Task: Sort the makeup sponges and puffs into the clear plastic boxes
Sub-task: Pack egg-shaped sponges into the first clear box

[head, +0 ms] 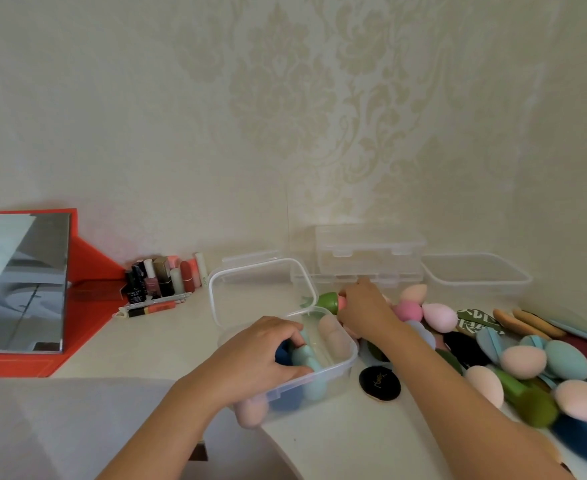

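A mirror (22,282) in a red stand leans at the left of the pale surface (167,341), with a cluster of small cosmetic bottles (160,278) beside it against the wallpapered wall. At the back stand stacked clear boxes (368,258), shut, and to their right an empty open tub (475,271). A loose heap of sponges and puffs (527,362) crowds the right side, and a black round puff (379,382) lies alone just in front of the open clear box (337,372), whose lid (261,289) tilts up behind it, between the box and the back row. The left hand (268,351) reaches into this box, fingers and thumb curled round a teal sponge (302,355) whose length runs roughly from the far side toward the near rim; peach sponges (332,330) lie beside it. The right hand (364,310) rests at the heap's left edge, fingertips on a pink piece touching a green sponge (328,302) that lies crosswise, its rounded end toward the lid; whether this hand actually grips anything I cannot tell.
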Tool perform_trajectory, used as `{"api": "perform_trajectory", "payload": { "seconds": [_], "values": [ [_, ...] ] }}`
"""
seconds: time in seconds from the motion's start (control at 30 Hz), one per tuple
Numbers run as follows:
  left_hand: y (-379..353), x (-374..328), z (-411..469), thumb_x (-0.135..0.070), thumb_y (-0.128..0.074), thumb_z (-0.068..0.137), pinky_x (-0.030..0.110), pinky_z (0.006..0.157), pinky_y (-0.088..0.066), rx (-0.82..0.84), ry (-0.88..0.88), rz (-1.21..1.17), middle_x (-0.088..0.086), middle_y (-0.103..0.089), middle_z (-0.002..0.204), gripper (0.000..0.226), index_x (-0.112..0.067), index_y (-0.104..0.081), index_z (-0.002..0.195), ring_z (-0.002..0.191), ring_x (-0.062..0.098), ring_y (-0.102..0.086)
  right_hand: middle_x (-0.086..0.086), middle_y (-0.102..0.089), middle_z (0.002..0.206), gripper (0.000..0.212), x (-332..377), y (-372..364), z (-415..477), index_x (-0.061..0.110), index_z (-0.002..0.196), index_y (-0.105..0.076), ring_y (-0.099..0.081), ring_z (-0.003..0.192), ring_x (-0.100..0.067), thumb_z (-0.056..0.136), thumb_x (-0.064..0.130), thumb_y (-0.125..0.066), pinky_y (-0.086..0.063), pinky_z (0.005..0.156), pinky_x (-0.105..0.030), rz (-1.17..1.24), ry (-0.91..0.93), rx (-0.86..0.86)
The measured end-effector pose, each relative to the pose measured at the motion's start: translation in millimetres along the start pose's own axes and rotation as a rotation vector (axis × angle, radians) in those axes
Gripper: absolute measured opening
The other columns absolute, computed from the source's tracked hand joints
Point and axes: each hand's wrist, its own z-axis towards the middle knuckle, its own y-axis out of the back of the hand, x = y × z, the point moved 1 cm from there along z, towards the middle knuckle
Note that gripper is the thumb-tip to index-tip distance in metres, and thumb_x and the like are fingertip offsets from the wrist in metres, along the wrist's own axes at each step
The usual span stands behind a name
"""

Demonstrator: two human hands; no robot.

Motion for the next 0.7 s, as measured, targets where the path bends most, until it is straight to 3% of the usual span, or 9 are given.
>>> {"api": "perform_trajectory", "payload": {
  "seconds": [0.17,0.33,0.47,0.57,0.7],
  "values": [
    [1.3,-2.1,-0.6,-0.05,-0.065,0.077,0.019,0.096,-0.039,0.007,0.036,-0.02,-0.023,-0.049,0.121,0.039,-0.039,-0.052,0.113,0.11,-0.002,-0.044,-0.009,-0.058,0.106,0.023,-7.7,10.7,-0.2,0.009,0.109,-0.05,-0.052,0.088,-0.021,0.087,0.014,-0.053,-0.041,0.071,-0.029,0.197,-0.013,-0.056],
    [3.2,-4.6,-0.3,-0.05,-0.061,0.081,0.016,0.096,-0.034,0.037,-0.016,0.009,-0.03,-0.045,0.123,0.042,-0.049,-0.047,0.122,0.114,-0.006,-0.037,-0.006,-0.058,0.102,0.029,-12.6,34.8,-4.3,0.013,0.107,-0.048,-0.054,0.088,-0.021,0.083,0.019,-0.063,-0.044,0.073,-0.031,0.347,-0.029,-0.082],
    [1.7,-3.2,0.7,-0.05,-0.06,0.082,0.015,0.096,-0.031,0.039,-0.031,0.028,-0.03,-0.045,0.123,0.038,-0.047,-0.052,0.119,0.115,-0.007,-0.036,-0.001,-0.057,0.104,0.03,-5.5,61.8,-14.7,0.021,0.113,-0.049,-0.055,0.089,-0.018,0.087,0.029,-0.062,-0.041,0.067,-0.026,0.482,0.086,-0.11],
    [1.3,-2.6,1.8,-0.049,-0.06,0.081,0.016,0.097,-0.034,0.031,-0.015,0.015,-0.029,-0.046,0.121,0.037,-0.045,-0.053,0.117,0.113,-0.006,-0.039,0.002,-0.059,0.104,0.022,9.3,79.6,-32.2,0.029,0.114,-0.051,-0.059,0.082,-0.014,0.092,0.034,-0.055,-0.049,0.073,-0.027,0.544,0.228,0.049],
    [1.6,-3.9,2.2,-0.049,-0.061,0.08,0.015,0.094,-0.036,0.02,-0.001,0.014,-0.028,-0.049,0.118,0.036,-0.043,-0.055,0.115,0.11,-0.005,-0.042,0.002,-0.063,0.104,0.031,26.2,91.9,-57.6,0.027,0.113,-0.054,-0.065,0.07,-0.012,0.085,0.027,-0.068,-0.053,0.07,-0.025,0.361,0.325,0.316]
  ]
}}
